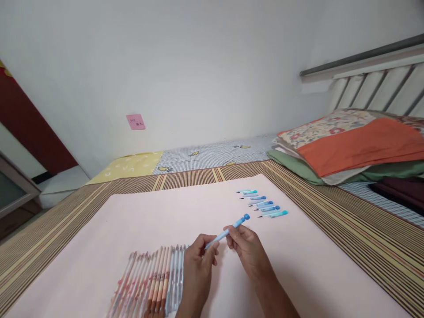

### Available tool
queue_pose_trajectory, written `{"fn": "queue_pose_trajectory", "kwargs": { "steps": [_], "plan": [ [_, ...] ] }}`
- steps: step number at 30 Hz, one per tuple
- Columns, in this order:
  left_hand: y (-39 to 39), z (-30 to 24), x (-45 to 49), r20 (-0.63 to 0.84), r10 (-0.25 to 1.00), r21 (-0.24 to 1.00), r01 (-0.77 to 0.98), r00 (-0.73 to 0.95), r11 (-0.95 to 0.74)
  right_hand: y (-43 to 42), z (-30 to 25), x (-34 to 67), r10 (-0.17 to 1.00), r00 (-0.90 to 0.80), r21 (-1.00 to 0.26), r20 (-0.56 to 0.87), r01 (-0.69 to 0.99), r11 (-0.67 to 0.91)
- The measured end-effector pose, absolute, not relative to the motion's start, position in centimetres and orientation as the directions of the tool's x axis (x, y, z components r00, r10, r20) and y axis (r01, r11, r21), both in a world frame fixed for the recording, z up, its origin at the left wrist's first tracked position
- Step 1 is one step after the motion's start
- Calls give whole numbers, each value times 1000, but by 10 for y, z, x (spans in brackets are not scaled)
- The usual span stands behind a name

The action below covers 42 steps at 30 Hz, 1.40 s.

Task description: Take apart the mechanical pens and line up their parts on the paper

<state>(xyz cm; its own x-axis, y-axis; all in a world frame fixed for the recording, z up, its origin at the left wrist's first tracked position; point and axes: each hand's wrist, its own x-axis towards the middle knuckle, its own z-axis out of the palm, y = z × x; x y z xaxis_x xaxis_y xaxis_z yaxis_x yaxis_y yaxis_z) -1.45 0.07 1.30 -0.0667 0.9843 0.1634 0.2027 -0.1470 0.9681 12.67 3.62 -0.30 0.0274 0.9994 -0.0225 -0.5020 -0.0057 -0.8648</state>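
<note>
A light blue pen [226, 232] with a darker blue knob at its upper end is held slantwise over the pale pink sheet [159, 216]. My left hand [200, 265] pinches its lower end between thumb and fingers. My right hand [247, 249] is closed on its upper part, just below the knob. Left of my left hand lies a row of many pens [142, 282], with pinkish, peach-and-brown and pale blue barrels side by side; my hand covers part of the blue ones. Beyond my right hand, several short blue and turquoise pen parts [265, 204] lie in a slanting row, with thin dark tips pointing left.
The sheet lies on a striped mat [331, 221]. Folded bedding with an orange panel [361, 145] is stacked at the right, below a white railing [380, 86]. Checked fabric [212, 157] runs along the white wall, which bears a pink note [135, 122].
</note>
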Motion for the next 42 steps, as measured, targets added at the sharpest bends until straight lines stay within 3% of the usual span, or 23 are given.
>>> {"fn": "queue_pose_trajectory", "kwargs": {
  "steps": [7,10,14,17,23,26,30,38,42],
  "plan": [
    [-3,15,-6,322,937,902,346,-137,-259,34,0,123,998,54,-837,-24,-547,9],
    [-4,13,-5,296,944,908,348,-144,-232,35,-5,123,997,68,-858,-29,-513,11],
    [-4,9,-3,182,973,959,245,-140,-144,37,-10,126,994,108,-906,11,-420,56],
    [-1,6,-2,38,995,997,74,-90,-31,36,-10,129,992,113,-931,60,-352,96],
    [5,0,-7,-122,992,985,-131,-42,116,36,-12,130,991,53,-950,124,-283,134],
    [8,3,-10,-105,994,980,-166,13,106,37,-16,129,993,67,-945,95,-306,111],
    [10,11,-10,8,999,977,-210,-51,-18,38,-20,127,993,110,-941,48,-330,83],
    [10,1,-11,-210,977,960,-186,23,211,39,-19,127,990,92,-949,105,-290,127],
    [13,5,-12,-94,995,965,-250,-34,83,39,-18,125,986,161,-943,33,-323,84]
  ]
}}
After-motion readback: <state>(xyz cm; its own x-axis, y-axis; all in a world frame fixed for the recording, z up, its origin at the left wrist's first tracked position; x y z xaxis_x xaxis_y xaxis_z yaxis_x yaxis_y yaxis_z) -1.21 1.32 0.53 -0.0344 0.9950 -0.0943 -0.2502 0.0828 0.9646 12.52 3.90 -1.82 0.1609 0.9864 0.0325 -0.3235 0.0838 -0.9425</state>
